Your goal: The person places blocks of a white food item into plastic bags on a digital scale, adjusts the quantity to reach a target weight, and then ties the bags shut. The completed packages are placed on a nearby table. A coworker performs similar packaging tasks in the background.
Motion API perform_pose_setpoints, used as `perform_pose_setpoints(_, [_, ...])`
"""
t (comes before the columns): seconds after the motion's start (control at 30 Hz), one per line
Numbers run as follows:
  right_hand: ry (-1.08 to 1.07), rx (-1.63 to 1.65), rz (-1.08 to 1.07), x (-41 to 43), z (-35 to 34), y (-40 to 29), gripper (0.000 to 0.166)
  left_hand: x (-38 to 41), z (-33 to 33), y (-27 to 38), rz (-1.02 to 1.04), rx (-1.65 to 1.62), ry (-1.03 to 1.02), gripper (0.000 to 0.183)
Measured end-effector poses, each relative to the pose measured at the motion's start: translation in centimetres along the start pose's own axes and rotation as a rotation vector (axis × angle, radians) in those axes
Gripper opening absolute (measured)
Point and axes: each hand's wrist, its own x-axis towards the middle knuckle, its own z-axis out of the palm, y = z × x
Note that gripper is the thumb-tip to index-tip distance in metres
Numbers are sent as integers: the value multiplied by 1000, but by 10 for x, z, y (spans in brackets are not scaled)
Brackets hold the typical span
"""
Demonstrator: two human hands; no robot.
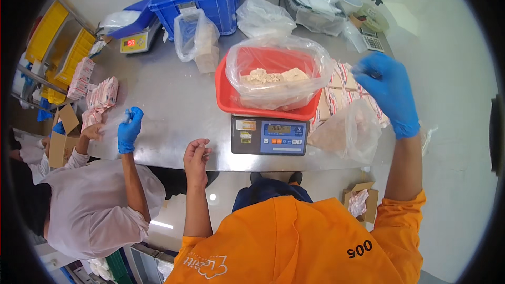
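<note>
My left hand (pixel 196 161), bare, is raised near the table's front edge, left of a digital scale (pixel 270 136); its fingers are bent and nothing shows in them. My right hand (pixel 386 90), in a blue glove, is over the right side of the table with its fingers curled around a small dark object (pixel 373 73), too blurred to name. A red plastic tub (pixel 227 98) rests on the scale, lined with a clear plastic bag (pixel 276 96) that holds pale, crumbly blocks (pixel 268 75). Beneath and beside my right hand lie printed packets (pixel 337 96) and another clear bag (pixel 355 134).
A co-worker's gloved hand (pixel 130 128) and wrapped packs (pixel 103 94) are at the left. Behind stand a blue crate (pixel 197 12), a second scale (pixel 136 43), an open bag (pixel 195 35), a grey bin (pixel 311 6) and a calculator (pixel 373 42). A cardboard box (pixel 369 205) sits on the floor.
</note>
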Motion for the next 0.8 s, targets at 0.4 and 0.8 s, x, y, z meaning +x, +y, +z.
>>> perform_pose_setpoints(0.4, [-384, -347, -466, 93, 175, -35, 11, -28, -13, -10, -4, -26, 14, 13])
perform_pose_setpoints(0.8, [-236, 156, -40, 32, 12, -27, 15, -11, -27, -10, -26, 24, 15, 13])
